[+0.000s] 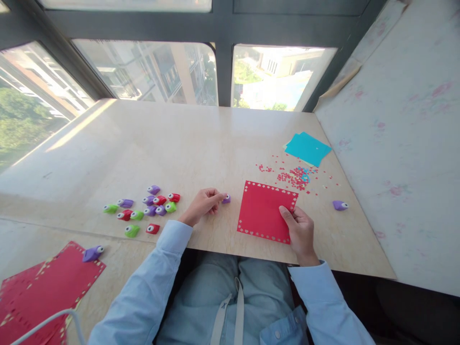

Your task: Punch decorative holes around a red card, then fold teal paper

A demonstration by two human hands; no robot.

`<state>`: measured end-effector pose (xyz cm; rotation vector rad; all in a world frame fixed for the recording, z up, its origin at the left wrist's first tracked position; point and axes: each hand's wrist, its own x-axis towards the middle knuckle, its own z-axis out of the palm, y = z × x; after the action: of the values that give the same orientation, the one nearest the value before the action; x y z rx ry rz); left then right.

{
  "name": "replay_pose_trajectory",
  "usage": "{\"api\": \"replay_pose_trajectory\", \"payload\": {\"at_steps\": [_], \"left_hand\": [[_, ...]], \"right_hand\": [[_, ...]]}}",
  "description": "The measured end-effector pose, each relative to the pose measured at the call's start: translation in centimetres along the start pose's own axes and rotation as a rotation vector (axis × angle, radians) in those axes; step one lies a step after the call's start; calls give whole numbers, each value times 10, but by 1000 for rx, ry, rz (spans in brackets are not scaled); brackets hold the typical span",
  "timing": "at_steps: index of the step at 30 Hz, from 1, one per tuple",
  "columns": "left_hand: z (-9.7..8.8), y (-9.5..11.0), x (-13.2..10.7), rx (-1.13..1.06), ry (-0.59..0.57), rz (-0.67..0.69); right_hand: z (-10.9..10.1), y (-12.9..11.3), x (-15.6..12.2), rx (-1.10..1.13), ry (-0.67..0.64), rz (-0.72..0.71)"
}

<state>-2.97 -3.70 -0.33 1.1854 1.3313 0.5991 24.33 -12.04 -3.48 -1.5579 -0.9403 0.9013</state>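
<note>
My right hand (301, 232) grips the right edge of a square red paper (264, 213), thumb on top. Small punched shapes run along the paper's top, bottom and right borders. The left border looks plain. My left hand (204, 205) is closed, with its thumb and fingertips on a small purple craft punch (226, 199) at the table, left of the paper and apart from it. Part of that punch is hidden by the fingers. Beyond the paper lies a scatter of red and blue punched-out bits (293, 178).
Several purple, red and green punches (150, 209) are grouped to the left. Another purple punch (339, 205) sits at the right. Blue paper sheets (308, 148) lie at the back right. Punched red sheets (61, 273) lie front left, with a purple punch (92, 253) on top.
</note>
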Motion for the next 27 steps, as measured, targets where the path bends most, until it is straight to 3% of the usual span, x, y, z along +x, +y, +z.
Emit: {"api": "replay_pose_trajectory", "payload": {"at_steps": [6, 10, 15, 20, 23, 27], "left_hand": [[12, -17, -3, 164, 145, 201], [18, -15, 1, 162, 255, 171], [12, -4, -1, -69, 216, 62], [6, -3, -2, -193, 192, 83], [6, -6, -1, -249, 180, 97], [6, -8, 0, -269, 171, 109]], "right_hand": [[0, 1, -2, -11, -1, -30], [1, 1, -2, -30, 1, -29], [1, 2, -2, -44, 8, -45], [0, 2, -2, -86, -3, -59], [1, -6, -1, -111, -137, 13], [8, -22, 6, -88, -463, 187]]}}
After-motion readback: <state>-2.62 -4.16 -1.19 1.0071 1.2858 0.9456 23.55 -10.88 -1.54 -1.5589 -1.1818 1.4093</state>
